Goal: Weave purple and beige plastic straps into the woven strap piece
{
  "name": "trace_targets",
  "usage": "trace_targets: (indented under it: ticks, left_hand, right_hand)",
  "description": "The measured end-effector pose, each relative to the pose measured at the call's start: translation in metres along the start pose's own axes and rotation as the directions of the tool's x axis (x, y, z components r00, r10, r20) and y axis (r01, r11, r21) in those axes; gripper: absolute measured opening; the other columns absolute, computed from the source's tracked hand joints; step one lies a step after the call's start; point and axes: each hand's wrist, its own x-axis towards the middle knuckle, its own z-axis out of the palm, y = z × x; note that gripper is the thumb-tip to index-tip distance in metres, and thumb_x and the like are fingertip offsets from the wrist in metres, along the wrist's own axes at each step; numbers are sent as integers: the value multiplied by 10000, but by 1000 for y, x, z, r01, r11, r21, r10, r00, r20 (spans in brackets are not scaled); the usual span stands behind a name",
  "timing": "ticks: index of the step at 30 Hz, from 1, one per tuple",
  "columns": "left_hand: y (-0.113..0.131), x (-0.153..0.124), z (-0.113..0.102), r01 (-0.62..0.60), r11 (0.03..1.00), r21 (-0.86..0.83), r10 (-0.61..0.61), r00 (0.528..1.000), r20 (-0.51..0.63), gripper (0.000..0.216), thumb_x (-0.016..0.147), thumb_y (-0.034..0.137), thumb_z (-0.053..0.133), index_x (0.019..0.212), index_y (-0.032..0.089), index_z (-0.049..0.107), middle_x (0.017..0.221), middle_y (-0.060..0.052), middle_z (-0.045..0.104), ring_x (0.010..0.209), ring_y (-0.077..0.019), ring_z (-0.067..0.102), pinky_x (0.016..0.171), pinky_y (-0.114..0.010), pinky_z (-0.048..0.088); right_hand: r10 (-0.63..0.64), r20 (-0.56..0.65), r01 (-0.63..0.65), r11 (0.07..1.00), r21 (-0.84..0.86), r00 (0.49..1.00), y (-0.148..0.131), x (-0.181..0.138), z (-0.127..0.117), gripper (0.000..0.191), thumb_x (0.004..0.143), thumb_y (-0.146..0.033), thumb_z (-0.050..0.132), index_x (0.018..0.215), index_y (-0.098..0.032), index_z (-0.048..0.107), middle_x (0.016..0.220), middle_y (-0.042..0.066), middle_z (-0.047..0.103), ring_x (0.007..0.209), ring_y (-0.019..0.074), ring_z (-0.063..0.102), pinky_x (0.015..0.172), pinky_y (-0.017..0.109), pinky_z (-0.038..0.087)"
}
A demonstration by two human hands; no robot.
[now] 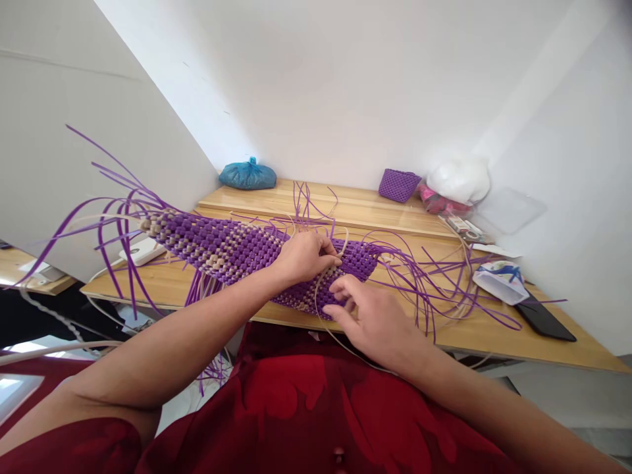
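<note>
Fingers of the left hand (307, 258) close tightly on a thin, cream-coloured plastic strand (344, 241), which rises in a small loop just beyond the fingertips, at the surface of a long purple-and-cream woven plastic panel (227, 245). Nearer the front, the right hand (374, 319) is half curled, thumb and forefinger a narrow gap apart beside the weave; whether those tips touch it is hard to tell from this angle. A length of the cream strand curves past the right thumb and drops over the front edge of a pale wooden table (467, 342).

The panel lies aslant near the middle of that table, its lower border close to the front edge and its narrowing end pointing left. Loose purple plastic strands (200, 288) bunch beneath it, fan out beyond the table's left side and spread in a tangle to the right. Open wood shows between that tangle and the front edge, leaving room beside the right wrist, while the left forearm crosses the front edge below the panel.

Along the back, a blue plastic bag (247, 175) sits at the left corner of a raised wooden board (350, 209), with a small purple woven pouch (399, 185) farther right, near a bulging white plastic bag (459, 180). A flat black object (547, 321) lies close to the table's right edge.
</note>
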Motion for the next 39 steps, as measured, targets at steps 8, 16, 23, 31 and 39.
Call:
trace_targets:
  ticks: [8,16,23,31,39]
  left_hand:
    - [4,-1,-2,28,1000,11,-28,1000,4,178,768,425,732,803,257,782,783,-3,758,754,-197,662,638,-291,405]
    - [1,-1,0,-11,1000,26,11,1000,-9,185,770,427,718,817,260,784,800,-8,764,763,-201,660,655,-292,420]
    - [0,-1,-1,-13,1000,-7,14,1000,15,184,760,418,710,787,249,776,783,-2,749,749,-188,649,647,-274,429]
    - [-6,1,-11,-160,978,-136,179,974,139,239,832,336,580,750,192,753,686,3,699,659,-147,602,644,-257,427]
    - [-3,1,-8,2,990,-138,17,990,139,196,699,399,757,756,213,772,689,11,707,653,-152,601,595,-260,396]
  right_hand:
    - [182,215,-279,729,625,959,-1,11,47,102,870,-272,602,869,-174,629,803,20,673,695,122,603,649,244,459]
    - [64,-173,-30,981,194,983,8,-5,-13,277,976,-272,495,1240,-220,560,1006,66,704,829,174,661,762,316,512]
    - [-175,-62,126,873,-471,983,23,36,-41,196,969,-269,551,909,-189,719,916,72,721,889,216,642,797,327,434]
    - [-160,-94,86,841,-534,983,17,61,-29,184,923,-284,590,809,-188,698,823,67,720,778,207,610,699,325,350]
    - [-171,183,236,866,-442,968,38,89,-85,164,903,-237,634,915,-246,798,873,5,767,783,149,645,698,275,406]
